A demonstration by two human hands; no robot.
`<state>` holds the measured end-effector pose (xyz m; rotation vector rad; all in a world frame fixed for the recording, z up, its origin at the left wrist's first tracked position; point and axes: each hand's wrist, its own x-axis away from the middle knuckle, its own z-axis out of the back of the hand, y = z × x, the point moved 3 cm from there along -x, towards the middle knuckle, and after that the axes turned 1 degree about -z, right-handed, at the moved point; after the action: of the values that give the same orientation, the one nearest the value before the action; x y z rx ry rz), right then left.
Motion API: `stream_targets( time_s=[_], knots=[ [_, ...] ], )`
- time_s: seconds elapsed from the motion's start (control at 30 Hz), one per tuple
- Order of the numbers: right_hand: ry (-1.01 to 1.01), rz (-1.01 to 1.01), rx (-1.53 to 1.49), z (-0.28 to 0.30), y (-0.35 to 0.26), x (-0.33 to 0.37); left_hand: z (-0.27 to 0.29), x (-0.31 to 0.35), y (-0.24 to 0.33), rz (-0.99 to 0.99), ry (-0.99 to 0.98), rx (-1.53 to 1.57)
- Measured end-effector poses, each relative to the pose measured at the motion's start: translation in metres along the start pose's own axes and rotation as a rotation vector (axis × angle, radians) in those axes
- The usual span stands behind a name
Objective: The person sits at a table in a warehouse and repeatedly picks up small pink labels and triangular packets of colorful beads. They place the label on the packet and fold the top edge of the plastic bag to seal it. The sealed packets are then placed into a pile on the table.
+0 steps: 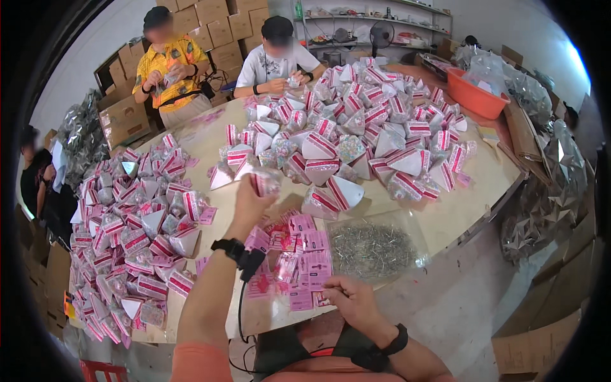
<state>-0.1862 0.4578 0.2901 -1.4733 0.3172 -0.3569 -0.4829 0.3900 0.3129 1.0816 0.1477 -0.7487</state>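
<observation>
My left hand (250, 207) reaches over the table to the near edge of the big pile. Its fingers are closed round a cake-slice-shaped packet (267, 182), pink and white with a glittery side, somewhat blurred. Close to the table's front edge, my right hand (354, 302) has thumb and fingers pinched together. Anything between them is too small to make out. Beside it lie several pink printed cards (313, 263), overlapping. A clear plastic bag (417, 245) with many thin silvery metal pieces (369, 248) lies just beyond my right hand.
A large pile of similar packets (328, 145) covers the table's far side, and another pile (137, 235) its left. An orange basin (476, 95) stands at the far right. Two people (170, 70) work across the table. Stacked cartons (216, 32) and a fan (382, 33) are behind.
</observation>
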Motion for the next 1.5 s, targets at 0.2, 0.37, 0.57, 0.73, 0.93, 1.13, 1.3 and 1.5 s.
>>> stream_targets(
  time_s=[0.2, 0.37, 0.57, 0.73, 0.93, 1.13, 1.3, 1.5],
  knots=[
    [0.008, 0.148, 0.063, -0.002, -0.04, -0.002, 0.026, 0.078, 0.049, 0.226, 0.084, 0.716],
    [0.033, 0.576, 0.288, -0.028, -0.08, -0.001, 0.028, 0.153, 0.07, 0.265, 0.117, 0.946],
    [-0.003, 0.662, 0.399, -0.052, -0.098, 0.002, 0.04, 0.177, 0.094, 0.268, 0.13, 1.005],
    [0.009, 0.686, 0.447, -0.058, -0.099, 0.004, 0.049, 0.183, 0.105, 0.212, 0.126, 0.988],
    [-0.002, 0.677, 0.462, -0.058, -0.106, 0.01, 0.05, 0.186, 0.11, 0.114, 0.166, 0.958],
    [0.009, 0.683, 0.48, -0.055, -0.106, 0.012, 0.05, 0.187, 0.116, 0.075, 0.197, 0.903],
    [0.024, 0.701, 0.494, -0.054, -0.105, 0.014, 0.048, 0.188, 0.116, 0.061, 0.2, 0.865],
    [0.023, 0.683, 0.504, -0.052, -0.106, 0.014, 0.047, 0.187, 0.114, 0.035, 0.223, 0.829]
  ],
)
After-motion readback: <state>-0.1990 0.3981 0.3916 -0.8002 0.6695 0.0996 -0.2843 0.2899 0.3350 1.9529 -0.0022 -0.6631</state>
